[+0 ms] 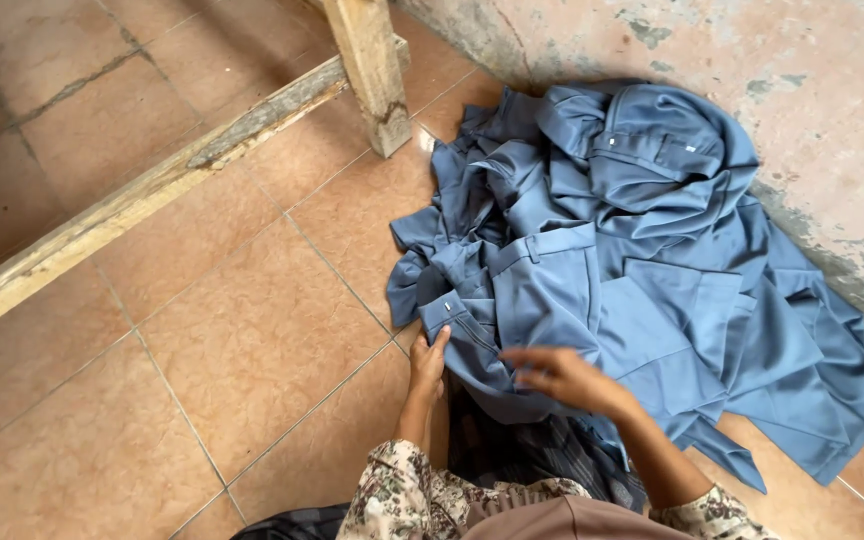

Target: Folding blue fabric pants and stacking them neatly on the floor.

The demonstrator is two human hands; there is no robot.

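A heap of blue garments (632,250) lies on the tiled floor against a wall. My left hand (428,365) reaches to the near left edge of the heap and its fingers pinch a blue cuff with a small button (449,312). My right hand (562,378) hovers over the near part of the cloth, fingers spread, slightly blurred, touching or just above the fabric. Both forearms come out of floral sleeves at the bottom of the view.
A rough wooden post (372,70) and a long wooden rail (132,205) stand to the left of the heap. A worn, stained wall (822,120) runs behind it. Dark striped cloth (522,455) lies between my arms. Brown floor tiles (242,340) spread left.
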